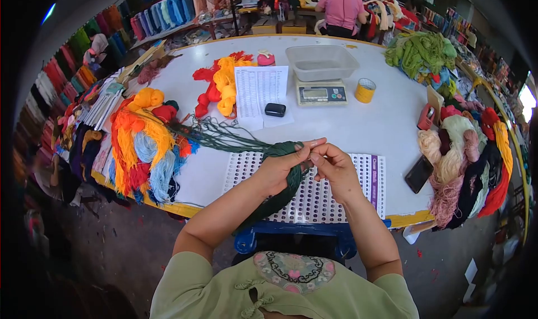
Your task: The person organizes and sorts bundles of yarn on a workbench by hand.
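A skein of dark green yarn (272,208) hangs through my left hand (277,170), its lower part falling toward the table's front edge. Loose green strands trail from it to the left across the table. My left fingers are closed around the skein. Close beside them, my right hand (340,173) is pinched, thumb against forefinger; whatever lies between those fingertips is too small to make out. Beneath both hands lies a white card with rows of punched holes (322,210) and a purple strip, partly covered by my hands and the skein.
Behind the hands are a digital scale (321,94) with a clear plastic tub (322,67), a roll of tape (365,90), a printed sheet (260,89) and a black case (275,110). Yarn piles (147,145) flank both sides. A phone (418,174) lies right. Other people work farther back.
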{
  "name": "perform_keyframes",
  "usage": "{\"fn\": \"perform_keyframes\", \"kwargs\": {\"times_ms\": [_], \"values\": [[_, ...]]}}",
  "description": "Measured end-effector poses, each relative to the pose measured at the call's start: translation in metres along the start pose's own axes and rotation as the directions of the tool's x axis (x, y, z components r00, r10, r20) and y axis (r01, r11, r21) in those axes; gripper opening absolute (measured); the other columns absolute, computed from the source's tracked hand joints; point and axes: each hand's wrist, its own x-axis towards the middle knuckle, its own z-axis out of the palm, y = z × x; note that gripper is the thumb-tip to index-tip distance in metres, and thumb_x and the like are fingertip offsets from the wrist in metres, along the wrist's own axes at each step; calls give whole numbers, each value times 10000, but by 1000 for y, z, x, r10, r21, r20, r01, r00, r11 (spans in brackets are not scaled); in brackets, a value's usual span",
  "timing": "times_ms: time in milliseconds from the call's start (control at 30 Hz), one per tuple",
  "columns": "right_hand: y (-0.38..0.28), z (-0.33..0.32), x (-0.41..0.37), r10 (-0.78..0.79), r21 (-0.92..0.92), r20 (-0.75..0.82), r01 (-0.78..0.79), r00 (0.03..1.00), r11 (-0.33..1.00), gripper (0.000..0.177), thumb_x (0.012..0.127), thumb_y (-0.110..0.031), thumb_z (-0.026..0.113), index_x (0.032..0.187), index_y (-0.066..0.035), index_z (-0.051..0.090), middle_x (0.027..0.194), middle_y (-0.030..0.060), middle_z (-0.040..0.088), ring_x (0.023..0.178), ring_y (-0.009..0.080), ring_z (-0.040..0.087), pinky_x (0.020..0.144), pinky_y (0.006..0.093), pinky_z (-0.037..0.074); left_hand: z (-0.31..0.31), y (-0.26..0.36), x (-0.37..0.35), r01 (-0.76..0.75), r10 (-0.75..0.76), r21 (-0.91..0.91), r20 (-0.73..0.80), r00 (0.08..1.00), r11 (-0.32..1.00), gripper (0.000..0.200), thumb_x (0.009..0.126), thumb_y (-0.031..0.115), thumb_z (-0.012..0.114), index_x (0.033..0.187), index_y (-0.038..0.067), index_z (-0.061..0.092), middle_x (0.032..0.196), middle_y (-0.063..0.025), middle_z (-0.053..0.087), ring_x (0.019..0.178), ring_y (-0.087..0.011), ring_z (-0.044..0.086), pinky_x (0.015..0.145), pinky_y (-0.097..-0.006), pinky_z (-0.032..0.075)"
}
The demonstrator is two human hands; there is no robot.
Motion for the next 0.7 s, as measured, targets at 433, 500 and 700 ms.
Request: {"fn": "perform_keyframes", "kwargs": {"times_ms": [433, 500, 700], "values": [[-34, -388, -119, -328, 6, -788, 539, 521, 842, 37, 892, -95, 555, 856, -107, 557, 723, 4, 548, 617, 114, 531, 579, 246, 474, -160, 222, -100, -590, 461, -145, -489, 741, 795, 377, 973, 102, 503, 1336, 22, 438, 852, 7, 614, 493, 1, 360, 411, -153, 273], [-54, -357, -89, -422, -346, -899, 399, 119, 849, 35, 900, -128, 553, 904, -102, 576, 736, 4, 559, 611, 111, 521, 549, 240, 448, -118, 242, -76, -613, 565, -89, -303, 768, 785, 387, 973, 101, 506, 1340, 8, 426, 839, 4, 605, 492, 5, 362, 414, -153, 278], [40, -176, 22, -100, -506, -256, -45, 961, 861, 85, 911, -115, 549, 972, -94, 605, 651, -7, 548, 566, 77, 539, 498, 256, 419, -46, 114, 44, -312, 318, 83, -406, 857, 947, 222, 906, 195, 617, 1037, 18, 647, 677, 65, 480, 518, -26, 328, 463, -205, 244]]}}
